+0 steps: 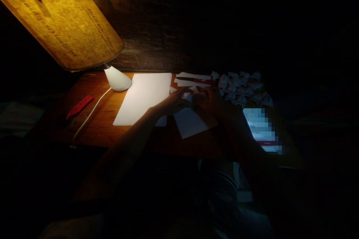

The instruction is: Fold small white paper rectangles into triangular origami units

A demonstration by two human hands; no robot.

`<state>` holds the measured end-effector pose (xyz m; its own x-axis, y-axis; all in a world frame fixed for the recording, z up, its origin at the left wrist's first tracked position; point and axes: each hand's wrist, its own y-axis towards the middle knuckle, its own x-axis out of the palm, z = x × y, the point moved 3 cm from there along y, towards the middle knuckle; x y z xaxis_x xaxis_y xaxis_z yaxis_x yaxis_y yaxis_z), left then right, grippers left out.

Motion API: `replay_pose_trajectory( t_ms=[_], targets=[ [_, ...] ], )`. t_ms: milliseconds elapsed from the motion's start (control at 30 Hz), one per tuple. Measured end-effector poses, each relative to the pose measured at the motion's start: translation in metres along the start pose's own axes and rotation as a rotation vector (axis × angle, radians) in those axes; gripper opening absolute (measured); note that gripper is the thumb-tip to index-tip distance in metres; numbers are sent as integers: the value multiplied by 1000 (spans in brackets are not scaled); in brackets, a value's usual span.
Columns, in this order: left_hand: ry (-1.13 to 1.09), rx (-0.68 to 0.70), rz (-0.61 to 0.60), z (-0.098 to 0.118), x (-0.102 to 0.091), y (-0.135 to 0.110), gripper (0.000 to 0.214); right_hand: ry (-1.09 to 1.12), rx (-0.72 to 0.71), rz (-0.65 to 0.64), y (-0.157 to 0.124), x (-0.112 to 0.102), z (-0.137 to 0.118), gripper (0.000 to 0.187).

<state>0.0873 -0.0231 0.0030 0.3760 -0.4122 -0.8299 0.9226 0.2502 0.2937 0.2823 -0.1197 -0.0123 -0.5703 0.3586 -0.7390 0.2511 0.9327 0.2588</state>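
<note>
My left hand [175,101] and my right hand [209,100] meet over a small white paper piece [188,96] above the wooden table [98,127]. Both hands have their fingers pinched on that piece. Just below them lies a loose white sheet [190,122]. A stack of white paper [144,97] lies to the left of my left hand. To the right of my right hand sits a pile of several folded paper shapes [241,87]. The scene is dim, so finger detail is hard to read.
A lit lamp with a yellow printed shade [61,15] and white base [117,79] stands at the back left, its cord [89,114] trailing forward. A red tool [80,106] lies left. Paper scraps with a red item [193,79] lie behind. A glowing screen [262,129] sits right.
</note>
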Motion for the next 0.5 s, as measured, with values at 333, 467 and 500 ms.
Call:
replay_pose_trajectory(
  t_ms=[333,467,500],
  targets=[
    [88,8,-52,7,-9,-4,30,185,-79,-1,4,-1,12,66],
    [75,-5,-51,6,-19,-9,27,172,-96,-27,3,-1,14,69],
    [71,-14,-53,5,-22,-11,26,156,-107,-26,3,-1,14,70]
  ],
)
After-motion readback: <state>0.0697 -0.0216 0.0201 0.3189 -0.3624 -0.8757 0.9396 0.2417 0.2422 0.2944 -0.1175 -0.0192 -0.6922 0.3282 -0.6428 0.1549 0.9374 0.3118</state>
